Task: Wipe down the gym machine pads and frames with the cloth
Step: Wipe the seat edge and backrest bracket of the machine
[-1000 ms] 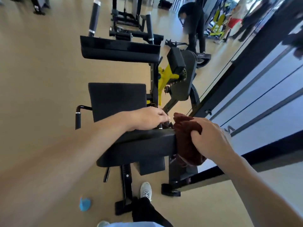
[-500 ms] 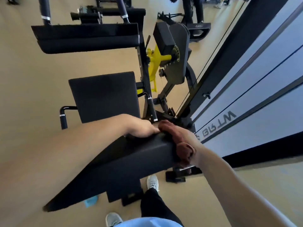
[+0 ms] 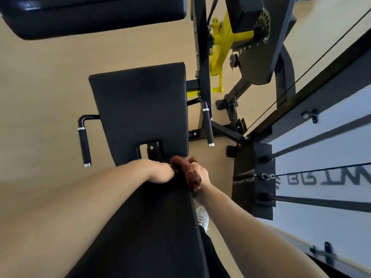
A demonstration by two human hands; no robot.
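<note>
A black back pad [image 3: 144, 227] runs from the bottom of the view up to its far end at the middle. My left hand [image 3: 161, 173] rests on that far end, fingers curled over the edge. My right hand [image 3: 200, 173] holds a dark red cloth [image 3: 183, 167] bunched against the pad's right corner. Beyond the hands lies the black seat pad [image 3: 140, 109] with a metal bracket [image 3: 152, 150] at its near edge. A second black pad [image 3: 90, 13] crosses the top of the view.
Two black grip handles flank the seat, left handle [image 3: 84, 145] and right handle [image 3: 207, 125]. A yellow lever and black cam [image 3: 226, 43] stand at the upper right. The weight stack [image 3: 253, 177] with cables and guide rods is on the right. Tan floor lies around; my shoe [image 3: 202, 216] is below.
The view has dropped closer over the machine. My right hand has moved the cloth up along the pad's right edge to its far corner. My left hand stays at the pad's end.
</note>
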